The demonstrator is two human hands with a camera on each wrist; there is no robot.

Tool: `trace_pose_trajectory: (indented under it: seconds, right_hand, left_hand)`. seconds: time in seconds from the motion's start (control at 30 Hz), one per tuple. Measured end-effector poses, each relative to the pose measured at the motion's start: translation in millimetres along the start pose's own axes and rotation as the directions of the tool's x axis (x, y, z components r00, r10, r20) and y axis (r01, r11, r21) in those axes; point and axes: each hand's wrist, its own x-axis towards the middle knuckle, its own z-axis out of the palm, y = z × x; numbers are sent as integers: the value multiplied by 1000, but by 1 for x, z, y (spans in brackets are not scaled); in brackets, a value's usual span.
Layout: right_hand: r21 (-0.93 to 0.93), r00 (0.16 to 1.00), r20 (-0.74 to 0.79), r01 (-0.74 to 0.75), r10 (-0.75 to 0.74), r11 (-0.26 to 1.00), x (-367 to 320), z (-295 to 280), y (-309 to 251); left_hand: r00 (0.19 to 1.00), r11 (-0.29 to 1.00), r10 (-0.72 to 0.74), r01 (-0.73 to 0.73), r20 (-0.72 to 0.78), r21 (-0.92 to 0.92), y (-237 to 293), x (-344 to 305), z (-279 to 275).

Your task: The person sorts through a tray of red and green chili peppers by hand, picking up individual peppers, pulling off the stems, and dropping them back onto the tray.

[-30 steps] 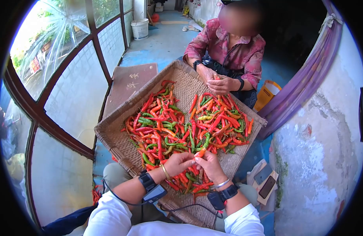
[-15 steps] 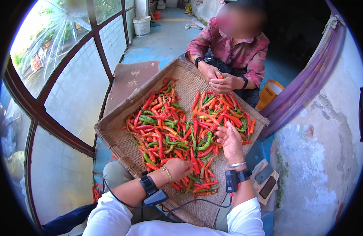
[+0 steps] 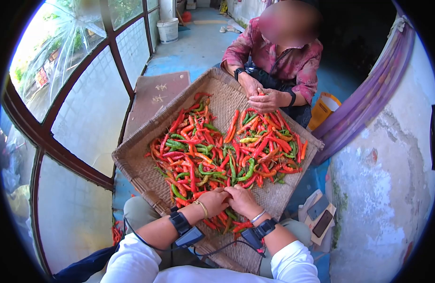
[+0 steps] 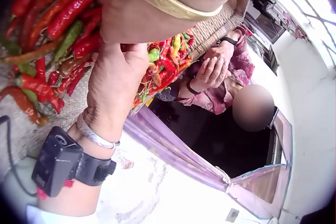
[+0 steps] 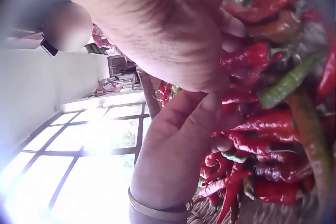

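Red, orange and green chili peppers [image 3: 198, 153] lie heaped in a square woven tray [image 3: 137, 162]. My left hand [image 3: 213, 203] and right hand [image 3: 243, 202] meet over the near part of the heap, thumbs and fingertips together. In the right wrist view, a red chili pepper [image 5: 231, 121] shows between the thumb and curled fingers of my left hand [image 5: 176, 140]. My right hand [image 5: 173, 29] bends in against it, its fingertips mostly hidden; I cannot tell what they pinch. In the left wrist view, loose peppers [image 4: 79, 29] lie beside both hands.
Across the tray sits a person [image 3: 279, 61], hands [image 3: 264, 96] together around a pepper at the far edge. Two phones [image 3: 322, 223] lie on the right by a peeling wall [image 3: 373, 193]. A yellow bag [image 3: 323, 111] stands behind; framed windows [image 3: 81, 108] line the left.
Both hands first held an orange-red pepper together. Then my right hand swung out, open, over the right-hand peppers while the left reached into the heap. Now the right is back against the left.
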Motion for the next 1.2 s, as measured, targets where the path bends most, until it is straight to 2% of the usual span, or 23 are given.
trace_pose_trajectory:
  seconds: [0.07,0.2,0.27,0.3,0.33,0.4,0.43,0.47,0.5,0.53,0.63,0.67,0.77,0.8,0.83,0.87,0.9,0.93,1.03,1.07,1.13,1.17,1.2]
  right_hand:
    - [0,1000,-22,-3,3,1000,0,0,1]
    - [140,989,-144,12,9,990,6,0,2]
    - [465,957,-93,-201,273,862,8,-6,-3]
    - [505,959,-94,-184,266,843,7,-10,-3]
    - [505,959,-95,-184,266,844,6,-13,-4]
    - [714,969,137,-240,205,657,2,-25,-9]
    - [714,969,138,-241,206,657,-1,-30,-12]
    - [810,957,215,-286,194,513,-4,-36,-15]
    - [875,943,288,-331,168,352,-6,-41,-17]
    - [875,942,289,-332,170,352,-8,-46,-18]
    - [899,929,366,-369,58,236,-11,-70,-17]
    - [899,929,366,-370,60,236,-10,-72,-15]
    - [844,941,338,-300,-6,445,-10,-66,-5]
    - [844,940,342,-304,-6,443,-10,-67,-8]
    - [669,948,319,-243,24,703,-12,-68,-13]
    - [422,957,287,-168,45,891,-13,-69,-17]
    - [308,977,211,-79,13,948,-14,-67,-19]
    - [309,976,216,-84,16,947,-14,-64,-18]
    - [110,918,397,-59,11,992,-12,-54,-12]
    - [113,911,413,-68,15,991,-15,-47,-10]
    - [421,854,520,-221,-34,880,-18,-34,-7]
    - [482,770,637,-361,-36,799,-17,-32,-7]
    - [481,764,645,-368,-36,796,-16,-34,-10]
  left_hand:
    - [993,994,100,-103,-56,-44,-7,3,7]
    - [997,982,16,-30,-74,-185,11,2,-10]
    - [980,923,-5,-72,-199,-377,17,1,-16]
    - [946,938,30,-139,-323,-319,15,1,-13]
    - [946,938,31,-139,-323,-319,13,2,-13]
    - [823,977,186,-214,-537,10,12,4,-16]
    - [839,981,176,-191,-515,24,14,3,-19]
    - [839,981,175,-191,-514,23,12,3,-18]
    - [895,984,164,-176,-414,8,8,3,-18]
    - [939,987,151,-160,-308,-4,6,3,-18]
    - [943,985,173,-169,-285,41,7,1,-23]
    - [943,985,174,-170,-284,39,7,1,-25]
    - [963,992,125,-115,-239,53,6,1,-28]
    - [970,994,83,-64,-230,87,4,1,-28]
    - [974,993,40,-13,-223,121,3,1,-28]
    - [975,993,35,-9,-221,118,2,1,-29]
    - [979,990,34,-5,-199,142,2,0,-31]
    - [984,986,32,-2,-176,165,2,0,-31]
    - [982,987,19,11,-189,158,0,0,-32]
    - [979,987,5,28,-201,158,0,-1,-33]
    - [950,987,-44,90,-309,136,8,-7,-44]
    - [944,988,-45,90,-328,125,6,-7,-47]
    - [936,989,-46,90,-348,114,3,-8,-50]
